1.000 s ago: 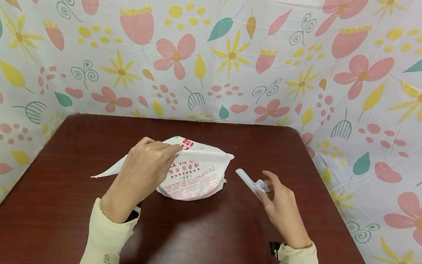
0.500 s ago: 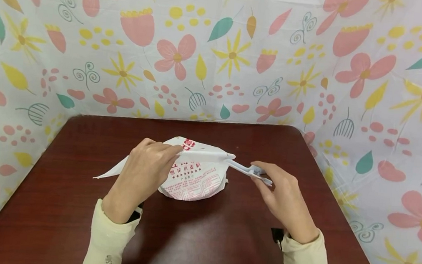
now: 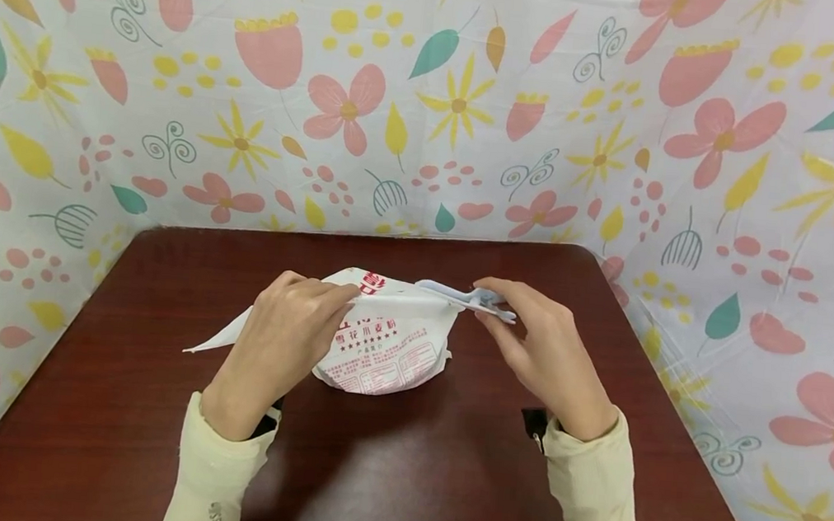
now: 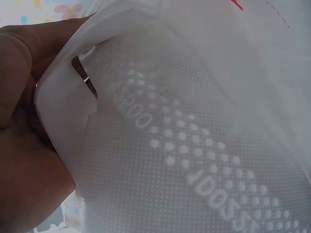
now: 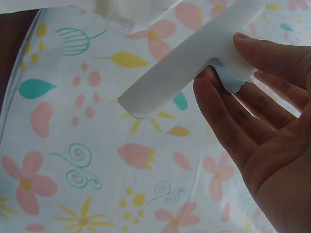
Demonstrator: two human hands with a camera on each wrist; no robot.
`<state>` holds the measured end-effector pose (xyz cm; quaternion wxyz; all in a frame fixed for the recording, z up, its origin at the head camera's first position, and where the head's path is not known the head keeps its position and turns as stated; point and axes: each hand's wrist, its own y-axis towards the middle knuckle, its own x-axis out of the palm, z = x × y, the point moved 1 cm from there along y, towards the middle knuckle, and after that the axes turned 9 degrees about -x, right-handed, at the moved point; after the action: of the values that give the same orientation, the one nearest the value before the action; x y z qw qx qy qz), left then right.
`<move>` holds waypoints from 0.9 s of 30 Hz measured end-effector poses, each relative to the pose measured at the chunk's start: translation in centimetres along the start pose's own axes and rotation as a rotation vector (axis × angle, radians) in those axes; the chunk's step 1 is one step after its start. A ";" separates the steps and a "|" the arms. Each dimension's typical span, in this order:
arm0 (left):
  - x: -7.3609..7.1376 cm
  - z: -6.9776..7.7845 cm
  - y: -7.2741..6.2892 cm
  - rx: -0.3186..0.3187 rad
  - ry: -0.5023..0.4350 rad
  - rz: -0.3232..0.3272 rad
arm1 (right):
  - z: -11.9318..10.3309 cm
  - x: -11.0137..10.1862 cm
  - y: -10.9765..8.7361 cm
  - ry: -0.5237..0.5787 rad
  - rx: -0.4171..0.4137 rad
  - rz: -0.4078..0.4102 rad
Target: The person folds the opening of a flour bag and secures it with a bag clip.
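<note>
A white flour bag (image 3: 384,354) with red print lies in the middle of the table, its top folded over into a flat strip. My left hand (image 3: 283,344) grips that folded edge from the left. In the left wrist view the bag's woven white back (image 4: 126,160) fills most of the picture, with fingers and thumb at its fold. A pale bag clip (image 3: 486,300) is pinched between thumb and fingers of my right hand (image 3: 550,359). Its long bar overlaps the right end of the fold in the head view. The right wrist view shows the clip (image 5: 170,75) from below.
The dark red-brown table (image 3: 398,474) reaches to a flower-patterned cloth (image 3: 414,128) hanging behind it and along both sides. A pointed white corner of the bag (image 3: 220,334) sticks out left of my left hand.
My right hand has moved left and up with the bag clip, turning it flatter, from beside the bag to the fold's right end. The left hand keeps its grip almost unmoved.
</note>
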<state>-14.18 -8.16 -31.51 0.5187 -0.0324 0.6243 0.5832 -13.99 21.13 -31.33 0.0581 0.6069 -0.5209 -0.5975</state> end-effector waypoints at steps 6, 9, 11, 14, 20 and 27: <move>0.0 0.0 -0.1 -0.007 -0.007 -0.002 | 0.2 -0.1 1.7 -0.001 -0.045 0.010; 0.0 0.0 -0.1 -0.008 -0.011 -0.004 | 0.3 -0.1 2.3 -0.003 -0.061 0.012; 0.0 -0.1 -0.1 -0.005 -0.011 -0.004 | 0.4 0.0 2.7 -0.003 -0.066 0.011; 0.0 -0.1 0.0 -0.004 -0.010 -0.004 | 0.4 0.1 3.3 0.003 -0.070 0.006; -0.1 -0.1 0.1 -0.018 -0.011 -0.019 | 0.4 0.4 4.0 0.023 -0.065 0.004; 0.1 -0.1 0.0 -0.017 -0.022 -0.029 | 0.3 0.9 3.5 0.029 -0.030 0.007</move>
<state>-14.25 -8.18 -31.56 0.5336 -0.0393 0.6131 0.5812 -16.42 19.14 -29.61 0.0767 0.6127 -0.5131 -0.5962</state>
